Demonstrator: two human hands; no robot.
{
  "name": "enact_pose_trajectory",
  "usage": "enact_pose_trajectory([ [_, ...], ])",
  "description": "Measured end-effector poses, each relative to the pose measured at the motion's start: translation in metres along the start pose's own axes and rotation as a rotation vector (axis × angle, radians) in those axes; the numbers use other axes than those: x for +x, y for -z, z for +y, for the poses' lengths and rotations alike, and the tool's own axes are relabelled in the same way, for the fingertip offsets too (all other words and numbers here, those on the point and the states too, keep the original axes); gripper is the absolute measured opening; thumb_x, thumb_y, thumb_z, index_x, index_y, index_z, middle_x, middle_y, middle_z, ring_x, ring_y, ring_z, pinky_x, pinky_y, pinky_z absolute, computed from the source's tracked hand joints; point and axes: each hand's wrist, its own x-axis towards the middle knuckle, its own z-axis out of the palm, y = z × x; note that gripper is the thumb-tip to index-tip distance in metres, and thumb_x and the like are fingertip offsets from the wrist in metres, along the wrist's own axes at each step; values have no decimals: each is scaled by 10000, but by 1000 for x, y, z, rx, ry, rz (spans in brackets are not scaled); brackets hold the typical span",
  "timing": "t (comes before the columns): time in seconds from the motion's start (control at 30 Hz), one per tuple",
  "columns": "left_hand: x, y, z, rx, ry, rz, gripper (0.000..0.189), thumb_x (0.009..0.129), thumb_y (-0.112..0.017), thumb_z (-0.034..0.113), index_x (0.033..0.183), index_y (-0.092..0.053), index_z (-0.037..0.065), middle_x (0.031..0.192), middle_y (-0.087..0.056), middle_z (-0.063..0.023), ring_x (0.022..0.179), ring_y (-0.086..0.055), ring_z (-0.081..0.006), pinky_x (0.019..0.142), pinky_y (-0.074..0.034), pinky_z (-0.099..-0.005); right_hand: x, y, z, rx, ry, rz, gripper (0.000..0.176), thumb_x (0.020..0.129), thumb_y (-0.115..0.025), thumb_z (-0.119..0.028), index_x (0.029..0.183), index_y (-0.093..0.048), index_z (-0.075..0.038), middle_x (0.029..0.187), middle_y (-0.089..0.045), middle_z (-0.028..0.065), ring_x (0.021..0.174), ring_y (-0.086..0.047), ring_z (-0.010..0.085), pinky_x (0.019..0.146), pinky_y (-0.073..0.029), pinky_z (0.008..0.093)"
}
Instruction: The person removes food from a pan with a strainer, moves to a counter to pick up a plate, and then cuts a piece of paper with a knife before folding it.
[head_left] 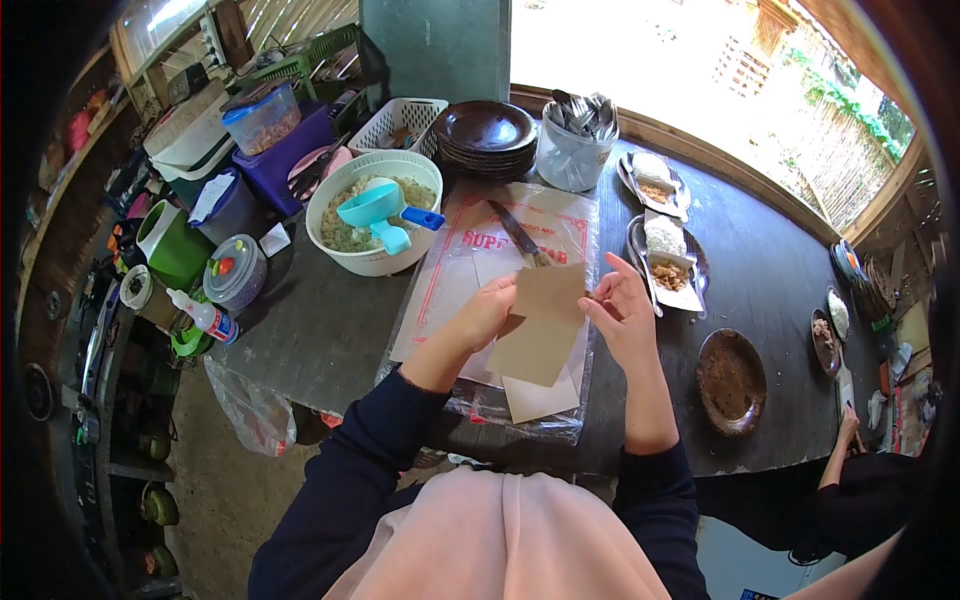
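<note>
A folded sheet of brown paper (pixel 545 335) is held up in front of me. My left hand (pixel 488 312) is closed on its left edge. At the paper's right edge, my right hand (pixel 622 305) pinches with thumb and forefinger, the other fingers raised. Beneath lies a stack of wrapping paper in clear plastic (pixel 465 225), printed in red. On it rest a knife (pixel 515 232), its handle hidden behind the brown paper, and a loose paper piece (pixel 545 398). A white tub of rice (pixel 325 225) with a turquoise scoop (pixel 368 207) stands to the left.
Behind are dark plates (pixel 485 130) and a cutlery bucket (pixel 575 160). To the right are two plates of rice, the nearer plate (pixel 700 260) paper-lined, and a brown bowl (pixel 731 385). A glue-like bottle (pixel 212 318) stands left. Another person's hand (pixel 848 428) is at far right.
</note>
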Motion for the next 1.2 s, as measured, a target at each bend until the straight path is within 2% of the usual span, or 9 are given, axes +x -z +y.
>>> enact_pose_trajectory([
  [0.2, -2, -3, 1, -26, 49, 1, 326, 920, -460, 204, 1173, -523, 7, 1100, -591, -98, 976, -586, -180, 855, -452, -316, -1, 9, 5, -46, -95, -14, 371, 752, -689, -9, 1103, -574, -45, 846, -543, -14, 831, -521, 47, 683, -407, 175],
  [0.47, 0, 5, 5, -55, -3, 171, 291, 924, -472, 257, 1076, -535, 17, 1027, -598, -102, 892, -600, -163, 781, -483, -302, 0, -4, -6, -605, 465, -213, 335, 659, -726, -7, 976, -644, -76, 1188, -492, 107, 1131, -478, 228, 891, -425, 347],
  [0.67, 1, 2, 1, -26, 30, 47, 331, 935, -451, 261, 1147, -519, 15, 1058, -602, -88, 958, -594, -168, 833, -458, -290, 1, -4, 2, -449, 397, -145, 213, 708, -705, -11, 914, -665, -47, 1226, -495, 134, 1118, -500, 293, 895, -439, 368],
  [0.73, 4, 8, -5, 3, -64, -17, 364, 940, -440, 283, 1184, -509, 21, 1105, -590, -85, 997, -579, -161, 862, -438, -287, 2, -4, 0, -448, 409, -112, 212, 731, -697, -17, 938, -653, -16, 1134, -562, 133, 1011, -570, 252, 837, -470, 340],
  [0.8, 5, 10, -7, -2, -49, -44, 407, 952, -400, 322, 1221, -489, 31, 1149, -574, -74, 1032, -563, -153, 872, -431, -283, 0, -2, 5, -272, 138, -126, 190, 800, -647, -14, 988, -630, 11, 1038, -616, 96, 920, -590, 150, 792, -465, 266],
  [0.9, 1, 2, -1, 51, -30, -41, 481, 960, -354, 405, 1248, -468, 38, 1171, -564, -58, 1055, -552, -152, 882, -427, -283, 0, -2, 13, -243, 123, -85, 197, 847, -611, -30, 1036, -602, 27, 960, -632, 53, 848, -581, 89, 748, -469, 235],
  [1.03, -7, -11, 7, 40, 40, -32, 595, 948, -295, 516, 1274, -441, 41, 1184, -554, -50, 1077, -535, -148, 887, -424, -288, -1, -4, 9, -267, 66, -40, 215, 858, -605, -45, 1063, -591, 20, 941, -637, 43, 844, -580, 86, 747, -471, 239],
  [1.13, -5, -7, 1, 98, -31, -29, 630, 926, -354, 543, 1283, -449, 32, 1185, -568, -62, 1072, -543, -144, 923, -407, -307, -1, -4, 10, -275, 94, -23, 215, 859, -605, -49, 1061, -591, 22, 935, -640, 46, 833, -582, 82, 742, -471, 235],
  [1.2, -8, -11, 6, 322, -8, -66, 483, 919, -498, 413, 1204, -527, 25, 1104, -606, -52, 981, -573, -116, 852, -443, -280, -1, -5, 8, -283, 105, -44, 212, 861, -605, -54, 1058, -592, 21, 909, -646, 46, 825, -582, 79, 737, -468, 229],
])
